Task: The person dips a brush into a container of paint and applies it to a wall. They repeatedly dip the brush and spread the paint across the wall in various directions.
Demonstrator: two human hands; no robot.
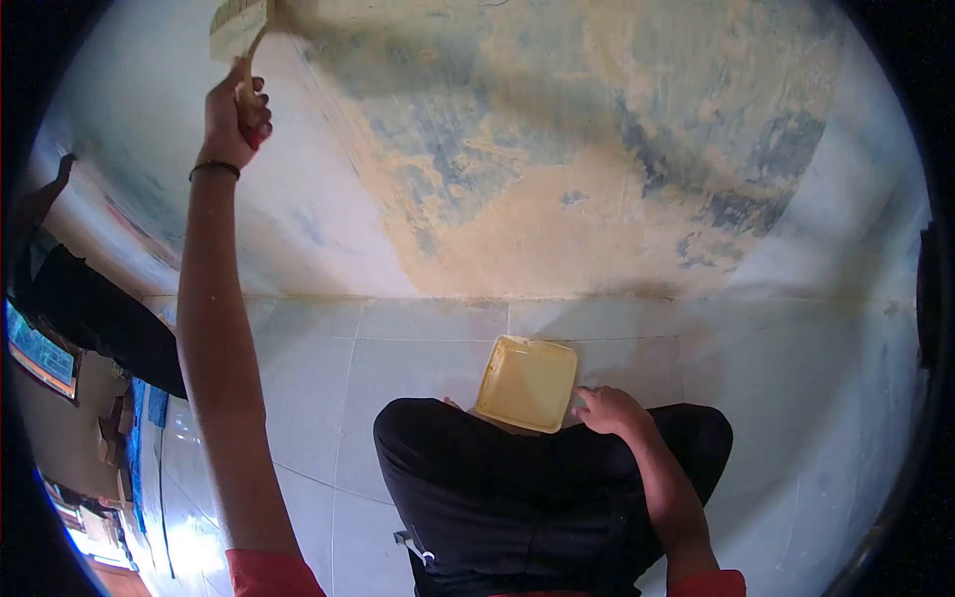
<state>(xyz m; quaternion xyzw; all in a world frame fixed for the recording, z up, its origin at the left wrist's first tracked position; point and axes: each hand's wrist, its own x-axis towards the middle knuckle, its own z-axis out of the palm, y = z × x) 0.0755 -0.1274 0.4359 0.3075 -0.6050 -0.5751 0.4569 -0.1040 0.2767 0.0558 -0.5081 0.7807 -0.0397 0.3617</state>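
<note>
My left hand (pixel 239 117), with a dark band on its wrist, is raised to the wall at the upper left. Its fingers are wrapped round the handle of a wide flat paintbrush (pixel 239 32), whose bristles point up against the wall surface. Low in front of my crossed legs is a square, pale yellow plastic container (pixel 486 396) holding pale yellow paint. At its right edge, my right hand (pixel 609 409) has its fingers closed on the rim. The underside of the container is hidden.
The wall (pixel 557 219) carries patchy yellow and grey-green coating, with paler areas at both sides. Light floor tiles (pixel 408 383) meet its base. Another person in dark trousers (pixel 99 308) is close on the left, an arm reaching to the wall. Blue material (pixel 136 448) lies behind.
</note>
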